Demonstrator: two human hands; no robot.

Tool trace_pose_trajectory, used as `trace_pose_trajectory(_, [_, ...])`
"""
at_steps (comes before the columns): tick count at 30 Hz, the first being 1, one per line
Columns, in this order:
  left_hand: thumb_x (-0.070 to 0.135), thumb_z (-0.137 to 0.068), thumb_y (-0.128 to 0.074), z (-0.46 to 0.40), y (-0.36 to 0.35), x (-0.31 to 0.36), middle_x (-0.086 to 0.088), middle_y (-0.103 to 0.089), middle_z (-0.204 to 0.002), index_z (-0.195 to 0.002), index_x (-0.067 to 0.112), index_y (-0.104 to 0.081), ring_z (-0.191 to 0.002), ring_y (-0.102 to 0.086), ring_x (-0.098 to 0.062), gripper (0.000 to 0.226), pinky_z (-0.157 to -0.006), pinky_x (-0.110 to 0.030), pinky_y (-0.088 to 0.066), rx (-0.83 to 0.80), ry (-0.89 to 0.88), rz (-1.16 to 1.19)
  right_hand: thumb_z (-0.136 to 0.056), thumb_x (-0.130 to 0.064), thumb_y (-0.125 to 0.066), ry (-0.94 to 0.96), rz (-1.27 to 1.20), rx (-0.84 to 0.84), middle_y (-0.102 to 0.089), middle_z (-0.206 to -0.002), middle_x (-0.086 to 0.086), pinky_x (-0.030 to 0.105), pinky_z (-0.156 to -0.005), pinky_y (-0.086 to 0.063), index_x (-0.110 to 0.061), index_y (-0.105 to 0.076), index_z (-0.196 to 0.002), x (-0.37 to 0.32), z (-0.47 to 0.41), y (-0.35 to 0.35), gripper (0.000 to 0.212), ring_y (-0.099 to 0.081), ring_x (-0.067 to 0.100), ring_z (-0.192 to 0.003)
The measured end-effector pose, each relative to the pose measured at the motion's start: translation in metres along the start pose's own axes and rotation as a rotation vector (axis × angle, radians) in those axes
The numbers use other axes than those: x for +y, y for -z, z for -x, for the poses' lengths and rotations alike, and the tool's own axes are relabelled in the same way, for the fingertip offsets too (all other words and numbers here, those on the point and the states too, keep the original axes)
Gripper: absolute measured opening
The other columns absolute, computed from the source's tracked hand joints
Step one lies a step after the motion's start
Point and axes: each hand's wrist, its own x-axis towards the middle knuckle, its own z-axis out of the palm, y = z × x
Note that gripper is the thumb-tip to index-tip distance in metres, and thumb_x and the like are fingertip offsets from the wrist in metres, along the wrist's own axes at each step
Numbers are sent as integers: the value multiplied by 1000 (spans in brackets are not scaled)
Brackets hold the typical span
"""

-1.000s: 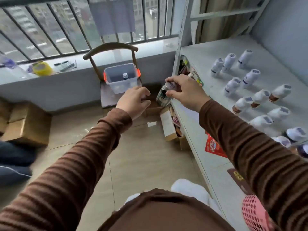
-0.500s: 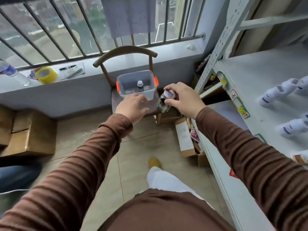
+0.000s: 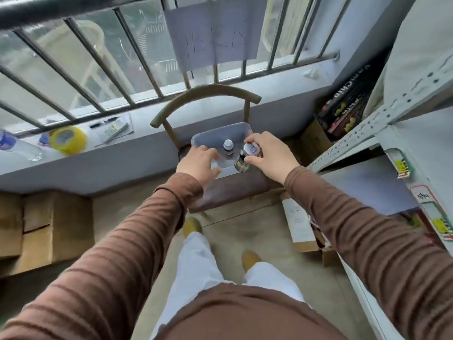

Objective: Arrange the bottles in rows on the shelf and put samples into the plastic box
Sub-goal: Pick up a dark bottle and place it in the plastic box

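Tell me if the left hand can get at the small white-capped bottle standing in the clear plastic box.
Probably yes. The left hand rests at the near rim of the lidless clear plastic box, holding nothing, beside the small white-capped bottle. The right hand, holding another bottle, is to the side.

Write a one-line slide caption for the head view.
Right hand lowers a bottle into the plastic box on the chair; left hand rests on its rim.

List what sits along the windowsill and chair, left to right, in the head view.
Clear water bottle → yellow tape roll → pens and papers → left hand → bottle in the plastic box → held bottle → right hand.
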Motion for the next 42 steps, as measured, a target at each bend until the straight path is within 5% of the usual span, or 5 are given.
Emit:
trace_pose_trajectory(9, [28,-88,-59,-107,-4,-91,-7,-52,-122,-123,17,-55,-117,-45,-28,36,-91,-41,-46,-124,-118,-48,-83,-24,-72,-300,-55,8,-52,-129,7,37,-95,-46,-22,-55,-117,-18,-110,-91,38,-57,28,-109])
trace_pose_trajectory(16, [18,-84,-60,-183,-49,-126,-9,-54,-117,-114,12,-56,-115,-49,-30,31,-90,-46,-48,-197,-189,-57,-88,-21,-66,-473,-39,-49,-45,-116,4,41,-89,-49,-24,-48,-117,11,-183,-170,35,-61,30,-95])
trace_pose_trajectory(28, [11,-85,-59,-253,-126,-156,-5,-55,-119,-119,14,-55,-114,-50,-27,34,-92,-37,-45,-269,-234,-153,-91,-14,-60,-567,-67,-183,-39,-133,6,44,-87,-49,-23,-49,-118,67,-264,-283,31,-61,40,-95])
trace_pose_trajectory(36, [12,-87,-54,-252,-126,-150,-4,-53,-117,-117,14,-54,-112,-47,-27,30,-87,-34,-41,-317,-232,-202,-93,-13,-59,-536,-217,-240,-32,-152,-2,45,-104,-43,-28,-34,-147,76,-250,-278,62,-54,29,-121])
trace_pose_trajectory(42, [18,-85,-55,-226,-81,-123,-3,-56,-117,-118,18,-54,-114,-50,-28,33,-88,-36,-44,-278,-239,-205,-94,-21,-59,-548,-251,-82,-41,-139,-1,41,-101,-47,-27,-41,-141,66,-189,-205,51,-54,22,-115])
